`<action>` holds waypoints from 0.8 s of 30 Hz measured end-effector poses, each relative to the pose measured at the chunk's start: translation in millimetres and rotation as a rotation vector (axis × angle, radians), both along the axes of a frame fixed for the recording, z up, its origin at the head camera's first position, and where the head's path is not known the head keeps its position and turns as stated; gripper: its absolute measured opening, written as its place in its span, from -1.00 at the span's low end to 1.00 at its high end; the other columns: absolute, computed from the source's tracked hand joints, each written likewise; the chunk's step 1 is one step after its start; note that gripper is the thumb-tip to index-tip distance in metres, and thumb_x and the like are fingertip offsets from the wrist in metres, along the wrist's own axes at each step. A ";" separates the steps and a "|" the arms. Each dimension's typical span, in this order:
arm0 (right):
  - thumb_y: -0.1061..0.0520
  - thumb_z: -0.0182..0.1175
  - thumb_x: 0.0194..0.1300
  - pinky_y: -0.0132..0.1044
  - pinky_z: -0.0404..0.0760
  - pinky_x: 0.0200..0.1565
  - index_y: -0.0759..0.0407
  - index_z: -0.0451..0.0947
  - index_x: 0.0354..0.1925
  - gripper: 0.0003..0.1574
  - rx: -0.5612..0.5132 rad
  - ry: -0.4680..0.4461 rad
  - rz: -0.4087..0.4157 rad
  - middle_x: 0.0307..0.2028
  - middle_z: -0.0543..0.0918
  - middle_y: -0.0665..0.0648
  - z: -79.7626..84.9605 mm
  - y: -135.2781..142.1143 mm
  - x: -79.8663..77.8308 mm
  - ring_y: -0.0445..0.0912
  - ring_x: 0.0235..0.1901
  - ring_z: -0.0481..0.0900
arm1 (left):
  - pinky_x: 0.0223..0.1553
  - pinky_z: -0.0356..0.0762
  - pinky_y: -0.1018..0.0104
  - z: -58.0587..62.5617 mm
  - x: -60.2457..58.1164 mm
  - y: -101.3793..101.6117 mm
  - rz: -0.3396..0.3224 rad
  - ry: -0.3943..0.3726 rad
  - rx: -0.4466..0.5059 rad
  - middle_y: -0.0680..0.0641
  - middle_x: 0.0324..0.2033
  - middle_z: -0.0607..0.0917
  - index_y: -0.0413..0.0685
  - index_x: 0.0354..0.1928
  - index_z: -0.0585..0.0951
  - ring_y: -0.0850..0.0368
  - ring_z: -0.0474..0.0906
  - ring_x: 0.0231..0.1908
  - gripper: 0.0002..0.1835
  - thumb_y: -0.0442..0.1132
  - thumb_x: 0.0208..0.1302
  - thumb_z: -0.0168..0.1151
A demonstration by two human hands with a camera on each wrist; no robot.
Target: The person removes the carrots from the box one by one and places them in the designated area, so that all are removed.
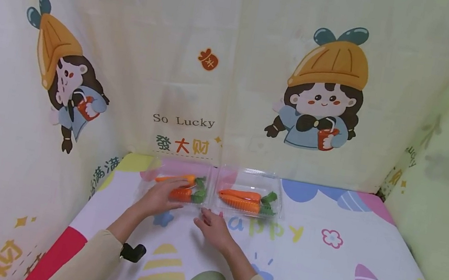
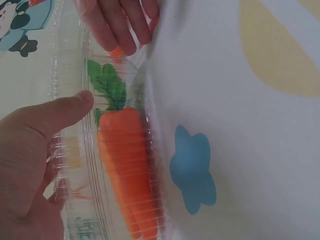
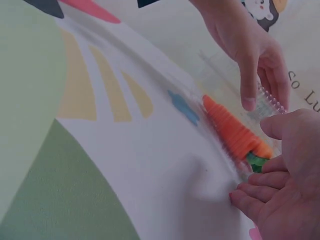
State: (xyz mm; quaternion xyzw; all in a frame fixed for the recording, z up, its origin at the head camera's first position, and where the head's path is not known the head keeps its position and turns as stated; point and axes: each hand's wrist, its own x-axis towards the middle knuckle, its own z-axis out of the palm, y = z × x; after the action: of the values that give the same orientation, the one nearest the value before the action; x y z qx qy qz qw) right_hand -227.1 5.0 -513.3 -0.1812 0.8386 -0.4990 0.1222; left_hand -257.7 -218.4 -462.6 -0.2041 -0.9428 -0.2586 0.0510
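Note:
A clear plastic clamshell box (image 1: pixel 172 171) holds orange carrots (image 1: pixel 181 194) with green tops. My left hand (image 1: pixel 162 195) reaches over this box, and in the left wrist view its thumb (image 2: pixel 70 111) lies across the clear plastic. Those fingers are loosely bent at the far side, partly hidden. Palm turned up, my right hand (image 1: pixel 217 231) is at the box's front right corner, its fingers fairly straight; in the right wrist view their tips (image 3: pixel 242 200) are beside the green top (image 3: pixel 258 161). Whether they touch the box I cannot tell.
A second clear clamshell box (image 1: pixel 280 201) with carrots (image 1: pixel 241 204) stands close on the right. Both boxes are near the back edge of a table with a printed cloth (image 1: pixel 318 270). Printed curtains (image 1: pixel 249 90) hang behind and on both sides.

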 end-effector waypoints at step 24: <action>-0.07 0.05 0.44 0.04 0.47 0.25 0.34 0.23 0.39 -0.26 -0.055 -0.036 -0.007 0.35 0.37 0.34 -1.8 -2.1 1.5 0.15 0.30 0.44 | 0.12 0.59 0.03 4.9 3.3 8.4 0.066 0.011 -0.123 0.02 0.21 0.59 0.15 0.24 0.53 -0.01 0.56 0.14 -0.35 -0.22 0.03 0.47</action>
State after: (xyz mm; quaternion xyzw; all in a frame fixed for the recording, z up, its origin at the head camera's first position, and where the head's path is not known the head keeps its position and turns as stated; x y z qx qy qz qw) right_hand -225.7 2.9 -515.1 -0.1727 0.8228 -0.5256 0.1306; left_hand -254.4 -210.0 -457.7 -0.1772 -0.9628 -0.1974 0.0520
